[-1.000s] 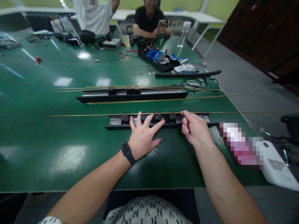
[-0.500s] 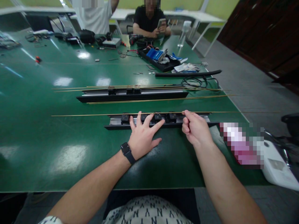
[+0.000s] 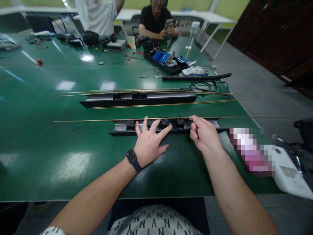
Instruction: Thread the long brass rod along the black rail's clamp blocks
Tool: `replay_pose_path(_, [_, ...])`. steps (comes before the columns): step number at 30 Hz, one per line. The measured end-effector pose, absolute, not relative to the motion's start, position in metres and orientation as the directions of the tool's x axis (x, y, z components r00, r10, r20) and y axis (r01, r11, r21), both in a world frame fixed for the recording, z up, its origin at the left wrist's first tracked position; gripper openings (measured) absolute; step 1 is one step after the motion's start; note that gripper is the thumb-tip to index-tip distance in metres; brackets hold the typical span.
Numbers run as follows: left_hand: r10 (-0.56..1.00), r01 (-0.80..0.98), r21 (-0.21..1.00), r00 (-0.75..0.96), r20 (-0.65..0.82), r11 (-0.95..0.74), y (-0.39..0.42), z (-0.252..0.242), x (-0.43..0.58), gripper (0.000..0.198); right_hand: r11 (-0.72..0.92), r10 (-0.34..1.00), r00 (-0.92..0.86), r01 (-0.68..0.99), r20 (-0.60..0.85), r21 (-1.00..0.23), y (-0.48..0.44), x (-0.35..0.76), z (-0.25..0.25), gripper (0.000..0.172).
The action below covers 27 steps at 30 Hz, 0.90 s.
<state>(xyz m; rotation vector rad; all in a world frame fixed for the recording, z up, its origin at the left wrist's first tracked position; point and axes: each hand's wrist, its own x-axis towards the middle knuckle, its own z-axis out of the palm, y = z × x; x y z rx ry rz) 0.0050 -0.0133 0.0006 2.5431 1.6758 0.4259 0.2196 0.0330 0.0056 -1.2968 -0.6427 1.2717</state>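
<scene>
Across the near black-edged metal channel [image 3: 119,126] lies a long thin brass-coloured rod [image 3: 85,121], reaching past both channel ends. My right hand [image 3: 205,133] pinches this rod between thumb and forefinger, above the channel's right part. Spread fingers of my left hand [image 3: 149,140] rest over the middle of the channel, the fingertips at the rod and at the black blocks [image 3: 179,122] seated inside. Part of the blocks is hidden behind the left fingers. I wear a black watch [image 3: 132,156] on the left wrist.
Behind lies a second channel [image 3: 137,101] with more thin rods [image 3: 171,105] on and beside it. Farther back are a black strip [image 3: 195,78], a coiled cable [image 3: 202,86], a black tray [image 3: 171,69] and a bottle [image 3: 192,36]. A white device [image 3: 290,173] sits right. Two people are opposite.
Both hands stay almost where they were, the right one still pinching the rod. Only a very slight shift of the whole view shows.
</scene>
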Motion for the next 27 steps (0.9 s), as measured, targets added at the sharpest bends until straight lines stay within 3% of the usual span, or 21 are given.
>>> replay_pose_path(27, [0.909, 0.891, 0.203, 0.373, 0.185, -0.407, -0.0136, 0.0016, 0.0051, 0.074, -0.184, 0.923, 0.27, -0.316, -0.274, -0.931, 0.0321, 0.219, 0.0057, 0.02])
